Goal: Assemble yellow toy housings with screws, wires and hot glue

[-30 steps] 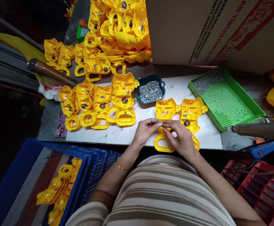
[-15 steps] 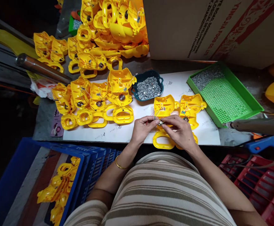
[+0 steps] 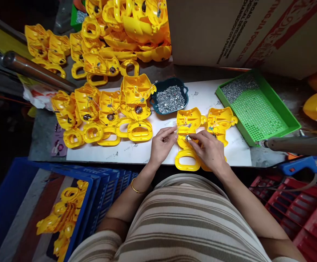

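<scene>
A yellow plastic shell (image 3: 188, 122) with a loop handle lies open side up on the white sheet (image 3: 136, 154) in front of me. My right hand (image 3: 209, 150) pinches a small round metal speaker (image 3: 188, 138) against the shell's middle. My left hand (image 3: 162, 143) rests at the shell's left edge, its fingers curled near the thin wires; whether it holds one I cannot make out. A second yellow shell (image 3: 220, 122) lies just to the right, partly behind my right hand.
A dark bowl of small screws (image 3: 169, 99) stands behind the shell. A green perforated tray (image 3: 256, 109) with more screws is at the right. Rows and a heap of yellow shells (image 3: 104, 112) fill the left and back. Blue crate (image 3: 24, 203) lower left, red crate (image 3: 305, 214) lower right, cardboard box (image 3: 243, 32) behind.
My hands have come down from above the shell. The speaker that both hands held is now pressed into the shell by my right hand; my left hand has drawn slightly aside.
</scene>
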Motion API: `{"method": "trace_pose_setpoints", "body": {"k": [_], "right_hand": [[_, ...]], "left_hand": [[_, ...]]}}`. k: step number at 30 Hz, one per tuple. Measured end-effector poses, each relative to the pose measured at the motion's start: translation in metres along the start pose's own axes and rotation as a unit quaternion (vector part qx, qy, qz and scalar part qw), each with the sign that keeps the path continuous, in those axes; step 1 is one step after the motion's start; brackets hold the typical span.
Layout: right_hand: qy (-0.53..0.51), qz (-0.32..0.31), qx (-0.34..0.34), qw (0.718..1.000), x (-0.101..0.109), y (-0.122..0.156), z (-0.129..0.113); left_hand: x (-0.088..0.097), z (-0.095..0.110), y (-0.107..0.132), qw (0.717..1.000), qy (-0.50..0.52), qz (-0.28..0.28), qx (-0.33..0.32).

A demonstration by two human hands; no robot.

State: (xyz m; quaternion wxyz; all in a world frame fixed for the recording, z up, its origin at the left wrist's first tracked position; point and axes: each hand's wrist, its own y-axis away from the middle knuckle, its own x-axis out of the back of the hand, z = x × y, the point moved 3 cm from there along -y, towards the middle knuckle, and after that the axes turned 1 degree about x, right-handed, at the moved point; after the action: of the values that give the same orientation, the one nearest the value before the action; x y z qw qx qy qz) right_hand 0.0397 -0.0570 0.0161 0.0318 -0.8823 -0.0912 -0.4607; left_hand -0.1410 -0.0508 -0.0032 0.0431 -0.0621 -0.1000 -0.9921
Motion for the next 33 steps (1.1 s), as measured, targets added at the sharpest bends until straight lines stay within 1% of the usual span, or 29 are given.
{"method": "trace_pose_setpoints", "body": {"k": [2,4,6,9,15,22,28,33], "right_hand": [[0.052,-0.032,-0.020,0.998,-0.003,0.000,-0.003],[0.081,-0.049,-0.030,0.995,-0.006,0.000,-0.006],[0.101,-0.053,-0.036,0.993,-0.009,-0.001,-0.008],[0.118,-0.053,-0.037,0.991,-0.011,-0.002,-0.009],[0.136,-0.061,-0.035,0.988,-0.015,-0.004,-0.009],[0.148,-0.059,-0.037,0.986,-0.018,-0.006,-0.010],[0.142,-0.123,-0.010,0.982,-0.015,-0.007,-0.004],[0.152,-0.115,-0.019,0.981,-0.014,-0.008,-0.001]], "left_hand": [[0.000,-0.002,0.000,0.998,-0.045,0.019,-0.036],[-0.004,-0.005,0.001,0.997,-0.057,0.010,-0.048],[-0.009,-0.009,0.002,0.997,-0.058,-0.008,-0.051],[-0.015,-0.013,0.002,0.998,-0.044,-0.026,-0.039],[-0.019,-0.013,0.003,0.999,0.000,-0.041,0.027],[-0.022,-0.013,0.001,0.998,-0.030,-0.048,0.004],[-0.027,-0.012,-0.004,0.997,-0.066,-0.031,0.005],[-0.027,-0.011,-0.005,0.998,-0.059,-0.032,0.010]]}}
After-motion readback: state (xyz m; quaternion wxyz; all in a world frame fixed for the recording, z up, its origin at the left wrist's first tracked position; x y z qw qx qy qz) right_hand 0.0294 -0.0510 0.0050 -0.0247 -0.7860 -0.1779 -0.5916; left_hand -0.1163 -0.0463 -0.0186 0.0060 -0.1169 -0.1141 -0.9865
